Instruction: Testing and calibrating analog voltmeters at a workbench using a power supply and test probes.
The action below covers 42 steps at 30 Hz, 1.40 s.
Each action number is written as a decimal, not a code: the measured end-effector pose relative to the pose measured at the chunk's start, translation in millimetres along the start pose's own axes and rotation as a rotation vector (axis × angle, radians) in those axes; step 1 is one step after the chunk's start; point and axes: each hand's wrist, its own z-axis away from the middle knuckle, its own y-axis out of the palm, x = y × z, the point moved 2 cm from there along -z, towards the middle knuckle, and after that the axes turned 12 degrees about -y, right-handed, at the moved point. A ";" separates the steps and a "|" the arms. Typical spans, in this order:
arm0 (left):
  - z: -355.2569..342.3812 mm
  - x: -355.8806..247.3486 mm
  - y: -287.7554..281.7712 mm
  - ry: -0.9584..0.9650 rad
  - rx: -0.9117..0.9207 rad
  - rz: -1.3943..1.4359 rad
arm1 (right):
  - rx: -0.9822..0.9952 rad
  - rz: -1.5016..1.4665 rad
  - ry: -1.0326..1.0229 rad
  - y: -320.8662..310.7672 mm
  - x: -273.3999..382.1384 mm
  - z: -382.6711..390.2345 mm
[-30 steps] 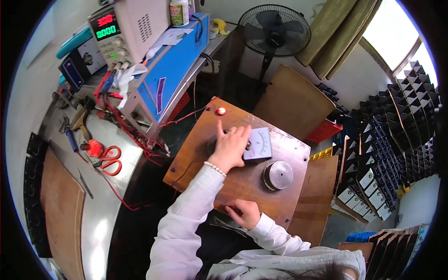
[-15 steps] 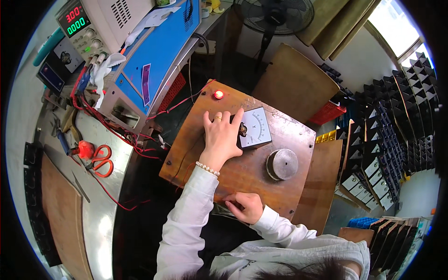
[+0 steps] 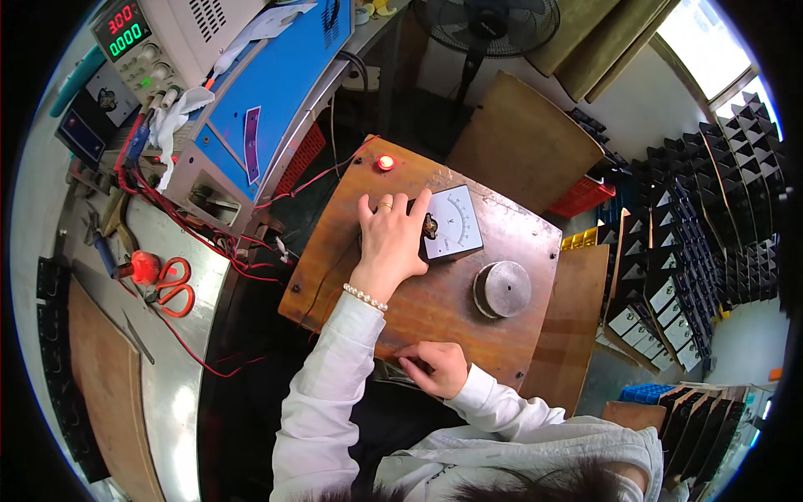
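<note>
one meter (image 3: 452, 224) lies long axis crosswise, scale (image 3: 463, 212) rightward, under the left hand (image 3: 390, 241), grip's closure unclear.

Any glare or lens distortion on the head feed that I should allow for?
Head view: the brown-framed window at upper right is blown out to white; head view: the grey metal bench at left carries strong glare and its edge bows; head view: the rectangular white-faced, black-bodied meter looks reasonably sharp, its scale free of obvious glare.
</note>
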 end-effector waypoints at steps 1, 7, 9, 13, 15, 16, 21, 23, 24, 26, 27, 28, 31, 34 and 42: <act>-0.6 0.6 0.4 0.027 -0.005 -0.009 | 0.008 0.005 -0.015 -0.6 0.7 -0.6; -3.1 2.1 6.5 0.032 -0.026 -0.067 | 0.086 -0.024 0.004 3.2 -1.5 4.8; -3.1 1.1 6.8 0.013 -0.004 -0.104 | 0.019 -0.077 0.161 5.8 -6.2 9.3; 12.1 -3.2 -1.4 0.039 -0.101 -0.105 | -0.151 -0.115 0.239 11.8 -12.8 13.3; 44.8 -8.0 -10.7 0.107 -0.324 -0.116 | -0.406 -0.200 0.211 13.4 -14.7 11.8; 67.2 -7.3 -15.3 0.072 -0.345 -0.075 | -0.453 -0.240 0.220 16.1 -16.2 7.9; 206.9 9.3 -54.9 -0.455 -0.484 0.382 | -0.465 -1.009 0.264 54.7 1.3 -20.0; 262.6 28.6 -78.7 -0.513 -0.564 0.466 | -0.375 -0.524 0.053 80.5 28.6 -35.9; 288.7 37.0 -92.4 -0.547 -0.649 0.393 | -0.150 -0.607 -0.003 94.1 43.5 -52.8; 336.2 56.8 -115.3 -0.716 -0.659 0.444 | 0.209 -0.569 -0.047 118.6 77.7 -82.7; 356.5 68.4 -125.8 -0.796 -0.645 0.486 | 0.361 -0.569 -0.041 133.5 96.3 -94.4; 372.6 78.5 -137.3 -0.851 -0.756 0.336 | 0.514 -0.562 -0.040 148.9 114.1 -105.9; 400.0 114.8 -158.7 -0.906 -0.965 0.264 | 0.903 -0.809 0.097 189.8 154.2 -129.4; 411.1 153.7 -169.1 -0.837 -0.939 0.582 | 0.863 -0.823 0.197 215.2 167.1 -129.5; 408.1 173.5 -179.1 -0.684 -0.812 0.767 | 0.201 -0.529 -0.016 187.9 152.9 -81.2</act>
